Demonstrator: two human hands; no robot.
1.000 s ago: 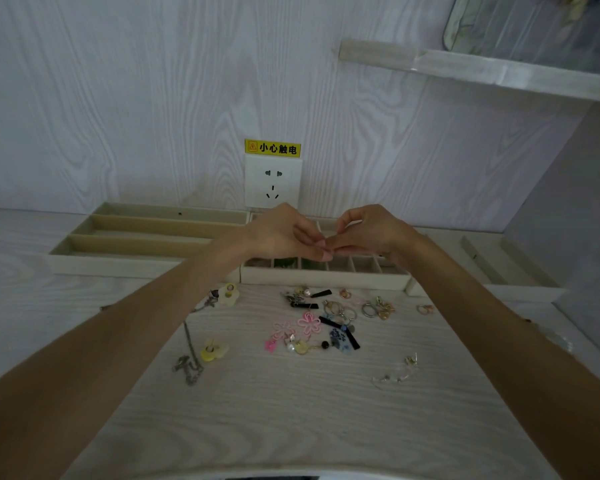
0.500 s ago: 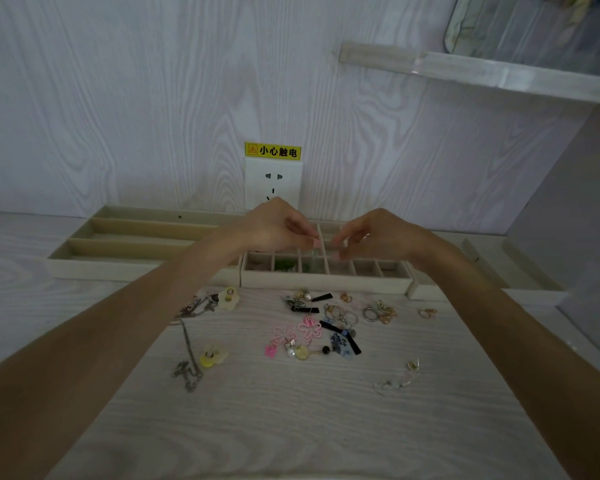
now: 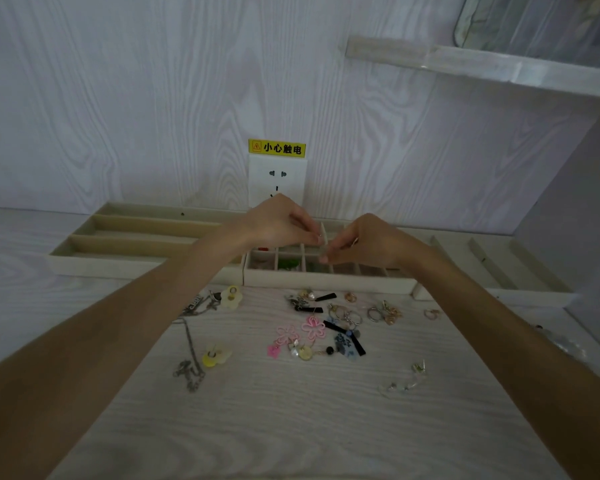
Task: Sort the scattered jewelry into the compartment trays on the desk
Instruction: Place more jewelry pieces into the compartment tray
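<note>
Jewelry (image 3: 312,327) mostly lies loose on the worktop (image 3: 291,427). Left hand (image 3: 278,223) and right hand (image 3: 364,242) each pinch something tiny over the middle tray (image 3: 326,282); next, probably release it into a compartment.

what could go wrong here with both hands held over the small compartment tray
1. Both the left hand and right hand pinch something too small to make out above the cream tray of small square compartments. If either pinch slips, it may drop into the wrong cell.
2. The forearms hang just above the loose pile, near the pink knotted flower earrings and thin grey chain necklace. Lowering them could scatter or snag pieces.
</note>
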